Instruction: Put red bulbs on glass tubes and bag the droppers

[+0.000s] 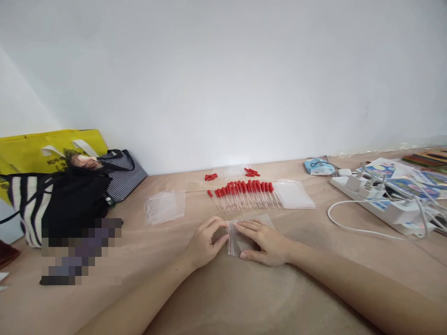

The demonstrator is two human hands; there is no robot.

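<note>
A clear zip bag [236, 244] with a red line along its left edge lies flat on the table between my hands. My left hand [208, 243] is curled at that edge, thumb and fingertips closed on the seal strip. Stretched out across the bag, my right hand [262, 243] rests with its fingers flat and its thumb apart. Just beyond, a row of droppers with red rubber bulbs [242, 193] and thin clear tubes lies side by side. Anything inside the bag is hard to make out.
Clear bags lie in a left pile [164, 207] and a right stack [295, 194]. Loose red bulbs [252, 172] sit near the wall. At right are a power strip [377, 204] with cables, a blue mask pack [318, 166] and printed sheets [415, 177]. Fabric bags [70, 200] stand left.
</note>
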